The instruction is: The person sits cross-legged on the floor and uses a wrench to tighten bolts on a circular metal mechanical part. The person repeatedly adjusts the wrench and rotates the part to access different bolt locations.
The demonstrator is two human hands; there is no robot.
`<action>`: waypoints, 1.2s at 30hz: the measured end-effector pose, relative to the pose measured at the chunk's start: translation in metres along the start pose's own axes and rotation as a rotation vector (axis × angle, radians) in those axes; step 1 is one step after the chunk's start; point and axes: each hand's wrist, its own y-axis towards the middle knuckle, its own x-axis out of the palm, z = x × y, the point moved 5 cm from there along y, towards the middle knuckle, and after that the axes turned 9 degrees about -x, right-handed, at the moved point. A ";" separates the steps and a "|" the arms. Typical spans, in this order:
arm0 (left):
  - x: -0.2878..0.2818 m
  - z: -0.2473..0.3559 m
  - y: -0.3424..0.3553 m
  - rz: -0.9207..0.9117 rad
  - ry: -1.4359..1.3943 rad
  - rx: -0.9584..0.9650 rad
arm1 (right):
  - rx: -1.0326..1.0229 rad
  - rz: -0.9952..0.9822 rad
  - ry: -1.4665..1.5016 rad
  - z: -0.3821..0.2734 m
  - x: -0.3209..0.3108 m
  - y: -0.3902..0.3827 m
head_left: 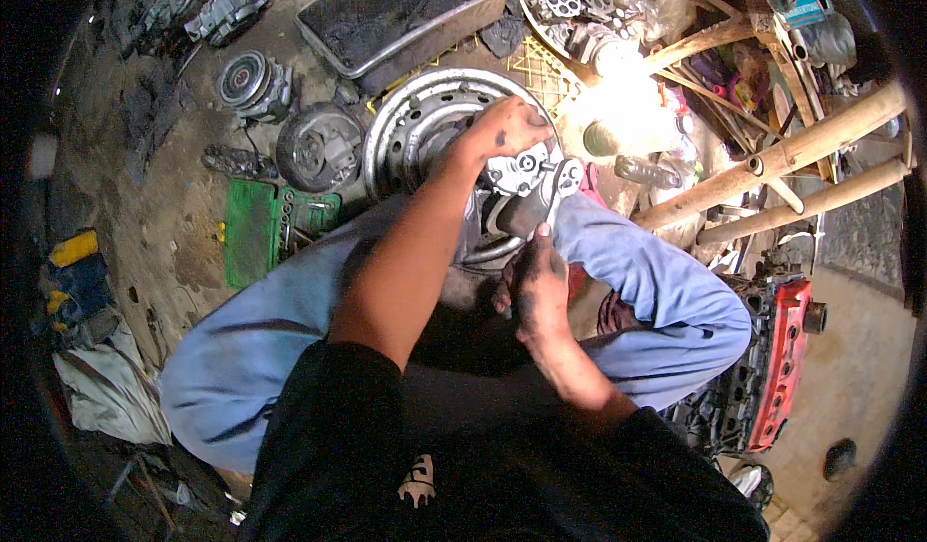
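Observation:
Between my legs a cylindrical metal machine part with a silver end face (509,177) rests over a steel wheel rim (388,107). Its exact kind is unclear. My left hand (509,131) is closed on its upper edge, with the fingertips partly hidden in glare. On the near side my right hand (539,286) is closed round the handle of a ratchet wrench (552,209). The ratchet's round head sits just right of the silver face, at a short shaft or socket that points toward that face. My palm hides the handle's lower end.
A green socket case (253,233) lies open at left, near a round cover (321,148) and a pulley assembly (256,86). Behind stands a grimy tray (333,54). A bright lamp (623,88) glares beside a wooden frame (772,175). An engine head with a red cover (780,363) stands right.

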 end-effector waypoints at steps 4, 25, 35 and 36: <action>-0.005 0.005 -0.005 0.076 0.031 0.038 | -0.037 0.034 -0.250 0.008 -0.016 0.012; -0.004 0.007 -0.003 0.087 0.043 0.021 | -0.402 -0.808 -1.663 -0.092 -0.132 0.149; -0.004 0.002 -0.001 0.043 0.078 -0.051 | -1.332 -1.345 -1.775 -0.180 -0.035 0.212; -0.001 0.002 -0.002 0.020 0.049 -0.077 | -1.028 -1.272 -1.858 -0.168 -0.053 0.208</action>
